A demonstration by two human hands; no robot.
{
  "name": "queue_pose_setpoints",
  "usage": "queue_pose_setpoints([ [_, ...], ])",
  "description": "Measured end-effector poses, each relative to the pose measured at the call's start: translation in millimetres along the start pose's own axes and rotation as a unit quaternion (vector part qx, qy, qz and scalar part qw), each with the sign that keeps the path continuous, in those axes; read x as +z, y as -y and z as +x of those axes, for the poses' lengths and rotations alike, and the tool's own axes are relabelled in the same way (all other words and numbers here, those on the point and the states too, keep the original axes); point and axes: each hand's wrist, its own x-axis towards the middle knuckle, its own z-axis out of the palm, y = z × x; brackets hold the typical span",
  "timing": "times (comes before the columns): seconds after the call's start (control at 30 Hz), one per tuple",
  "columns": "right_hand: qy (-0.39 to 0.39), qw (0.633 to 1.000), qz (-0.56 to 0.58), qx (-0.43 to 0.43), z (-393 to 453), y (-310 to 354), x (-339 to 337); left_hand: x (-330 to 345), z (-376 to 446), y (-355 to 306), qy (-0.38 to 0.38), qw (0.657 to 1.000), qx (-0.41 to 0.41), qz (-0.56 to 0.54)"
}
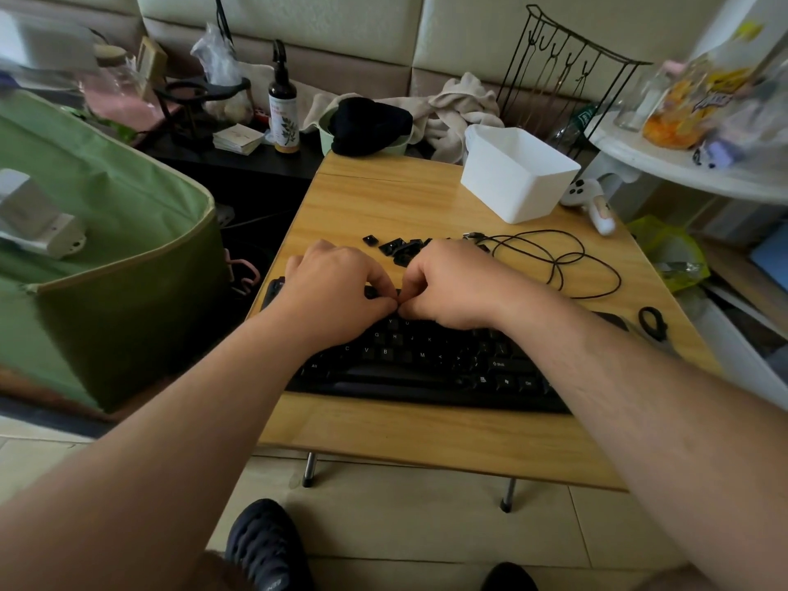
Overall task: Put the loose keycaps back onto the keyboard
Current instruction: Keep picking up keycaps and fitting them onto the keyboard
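Hands together, fingers curled, pinching over keyboard; loose keycaps just beyond

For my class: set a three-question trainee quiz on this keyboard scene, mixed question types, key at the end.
1. True or false: the loose keycaps lie beyond the keyboard.
2. The white tub stands at which far corner of the table? A) left B) right
3. Fill in: the left hand and right hand meet over the keyboard's ___ rows.

Key: 1 true; 2 B; 3 upper.
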Motion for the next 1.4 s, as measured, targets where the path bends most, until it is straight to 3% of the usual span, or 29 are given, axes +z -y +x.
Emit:
queue_pose_setpoints([
  [0.2, 0.005, 0.994, -0.102, -0.033, 0, 10, 0, 1, 0, -1, 0.011, 1.000, -0.020, 0.002],
  [0.4, 0.012, 0.997, -0.028, -0.067, -5, -7, 1, -9, 3, 5, 0.017, 0.999, -0.027, -0.037],
  [0.57, -0.079, 0.992, 0.018, -0.094, -7, -30, 10, -11, 7, 15, 0.013, 0.998, -0.024, -0.052],
  [0.67, -0.076, 0.987, 0.003, -0.143, -6, -33, 15, -10, 7, 16, 0.003, 0.998, -0.018, -0.057],
  [0.77, -0.070, 0.973, -0.094, -0.199, -1, -31, 15, -7, 8, 17, -0.009, 0.998, -0.008, -0.065],
  [0.87, -0.073, 0.937, -0.214, -0.266, 6, -25, 11, -4, 9, 15, -0.013, 0.998, -0.002, -0.068],
  [0.97, -0.062, 0.912, -0.246, -0.322, 10, -17, 6, -2, 10, 15, -0.007, 0.998, 0.005, -0.061],
  [1.13, 0.009, 0.936, -0.244, -0.253, 8, -5, -3, -2, 11, 16, -0.014, 0.998, -0.001, -0.069],
  [1.4, -0.026, 0.923, -0.266, -0.275, 9, -5, 0, 0, 10, 16, -0.011, 0.997, 0.000, -0.071],
])
